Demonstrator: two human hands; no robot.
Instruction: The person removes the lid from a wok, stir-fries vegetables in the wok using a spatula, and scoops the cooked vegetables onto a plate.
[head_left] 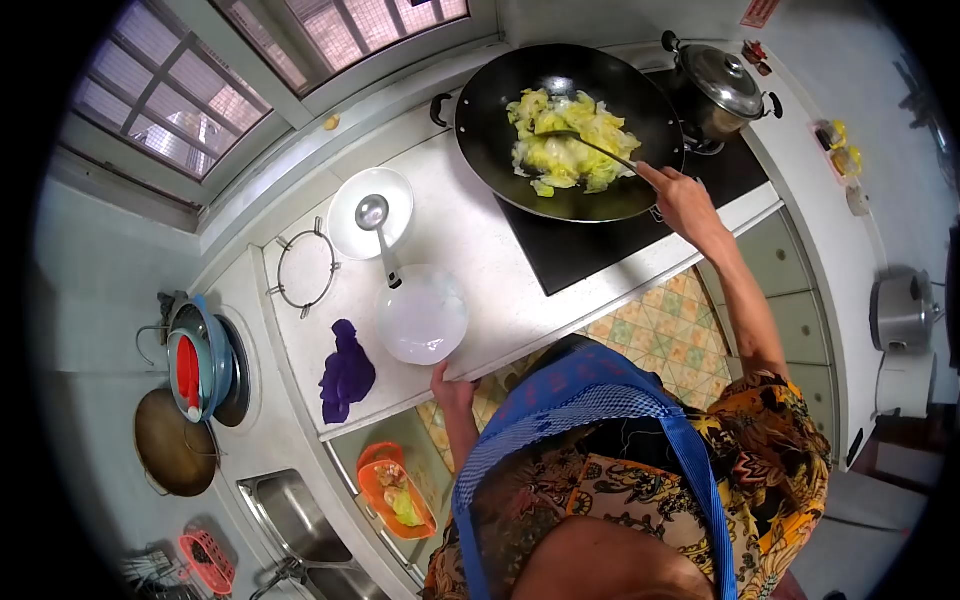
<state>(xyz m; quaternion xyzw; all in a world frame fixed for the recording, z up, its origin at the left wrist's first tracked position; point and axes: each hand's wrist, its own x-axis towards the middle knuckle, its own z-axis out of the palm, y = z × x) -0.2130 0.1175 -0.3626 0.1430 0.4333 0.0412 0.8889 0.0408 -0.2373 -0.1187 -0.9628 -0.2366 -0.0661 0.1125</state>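
My right hand [688,207] is closed around the handle of a spatula [600,150], whose head lies among the chopped cabbage [575,160]. The cabbage, pale green and yellow, sits in a large black wok [490,150] on the dark cooktop [560,255]. At the counter's front edge is my left hand [456,390], its visible fingers apart and nothing seen in it. Just above that hand stands a whitish bowl [425,318]; whether they touch I cannot tell. A metal ladle [373,213] lies across from a white plate [345,230] to this bowl.
A lidded steel pot [718,85] stands right of the wok. Left on the counter are a wire ring stand [306,270] and a purple cloth [347,375]. An orange basket [395,490] with food scraps sits below the counter edge, near the sink [295,515].
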